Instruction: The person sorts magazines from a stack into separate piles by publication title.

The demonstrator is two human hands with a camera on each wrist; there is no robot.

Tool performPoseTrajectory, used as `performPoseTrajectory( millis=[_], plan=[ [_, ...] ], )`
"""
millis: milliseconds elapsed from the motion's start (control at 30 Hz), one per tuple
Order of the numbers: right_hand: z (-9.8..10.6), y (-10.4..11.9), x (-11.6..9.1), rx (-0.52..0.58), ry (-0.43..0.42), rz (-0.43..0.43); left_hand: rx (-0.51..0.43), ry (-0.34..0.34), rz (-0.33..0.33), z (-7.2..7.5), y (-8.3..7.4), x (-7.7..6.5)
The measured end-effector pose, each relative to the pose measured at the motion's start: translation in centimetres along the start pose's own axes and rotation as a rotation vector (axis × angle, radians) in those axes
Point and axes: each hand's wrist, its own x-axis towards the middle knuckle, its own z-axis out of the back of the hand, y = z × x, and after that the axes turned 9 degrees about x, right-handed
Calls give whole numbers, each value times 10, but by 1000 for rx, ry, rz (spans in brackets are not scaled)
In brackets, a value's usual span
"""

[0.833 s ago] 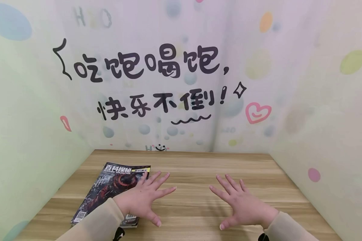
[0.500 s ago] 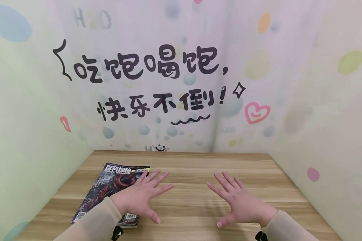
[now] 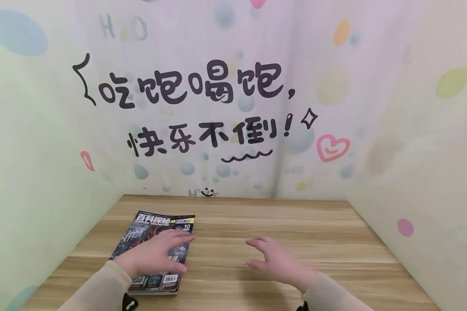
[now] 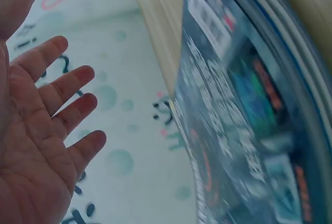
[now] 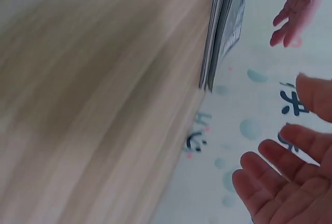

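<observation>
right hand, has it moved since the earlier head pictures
Yes. Judged against the fixed pink heart, the right hand has shifted leftward in the head view, out from below the heart and closer to the magazines.

In the head view, the left hand (image 3: 155,255) has shifted leftward, so that its fingertips, which reached well past the right edge of the magazine (image 3: 136,237), now pass it only slightly, and its thumb mostly overlaps the cover; its fingers, spread wide before, are closer together; the right hand (image 3: 278,261) has shifted leftward too, its fingers likewise drawn in (its shadow (image 3: 262,283) has slid the same way); the number 10 (image 3: 186,226) has come into view, while the QR code has gone behind the left sleeve (image 3: 105,280).
</observation>
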Motion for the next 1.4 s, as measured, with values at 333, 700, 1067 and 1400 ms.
performPoseTrajectory(
  millis=[333, 700, 1067, 1400],
  plan=[
    [-57, 26, 53, 421, -81, -176, -123, -278, 222, -3, 62, -30],
    [-99, 52, 92, 653, -168, -266, -359, -263, 509, -3, 107, -62],
    [-138, 67, 123, 1042, -250, -390, -671, -122, 614, -25, 137, -75],
    [-160, 73, 138, 1142, -230, -421, -879, -192, 597, -48, 137, -77]
  ],
)
